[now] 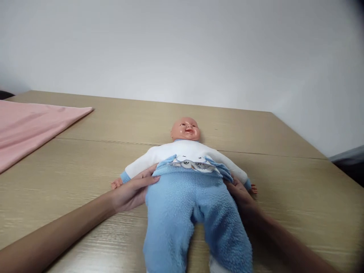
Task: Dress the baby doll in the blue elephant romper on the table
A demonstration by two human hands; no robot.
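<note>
Light wooden table (85, 163): directly before you. Plastic baby doll in blue fleece trousers (187, 182): on the table, on its back, head to 12, legs to 6. Flat pink cloth (25, 129): on the table at 10 o'clock, well apart. Your left hand (132, 191): at the doll's 9 o'clock, touching its waist; your right hand (240, 192): at 3 o'clock.

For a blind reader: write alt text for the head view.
A doll in a white top and blue trousers lies face up on a wooden table, the left hand and right hand at its waist. A pink cloth lies far left.
</note>
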